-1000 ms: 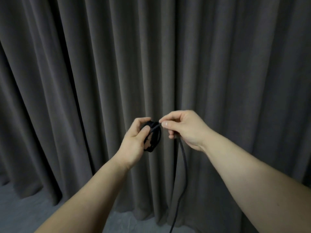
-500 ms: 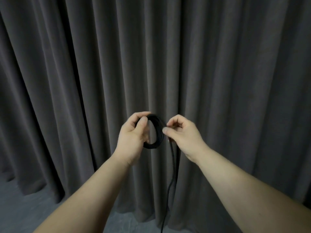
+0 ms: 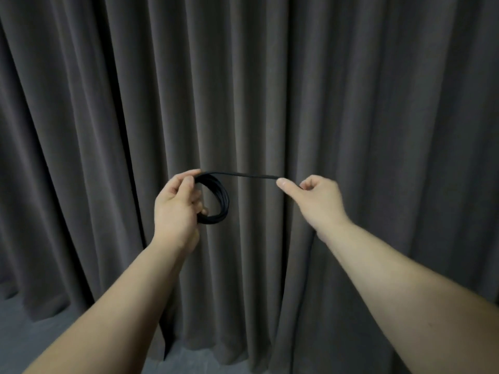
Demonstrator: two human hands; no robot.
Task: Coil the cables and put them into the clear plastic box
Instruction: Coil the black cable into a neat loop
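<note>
A black cable [image 3: 221,201] is wound into a small coil of several loops, held up in front of a curtain. My left hand [image 3: 176,205] grips the coil on its left side, thumb on top. From the top of the coil a straight stretch of cable [image 3: 243,174] runs to the right. My right hand [image 3: 316,197] pinches that stretch between thumb and forefinger, about a hand's width to the right of the coil. No hanging cable shows below my right hand. The clear plastic box is not in view.
A dark grey pleated curtain [image 3: 270,90] fills the whole background close behind my hands. A strip of grey floor [image 3: 29,336] shows at the bottom left.
My right hand has moved away to the right from the coil, drawing a length of cable out straight. The strand that hung down below it is gone from view. My left hand rose slightly.
</note>
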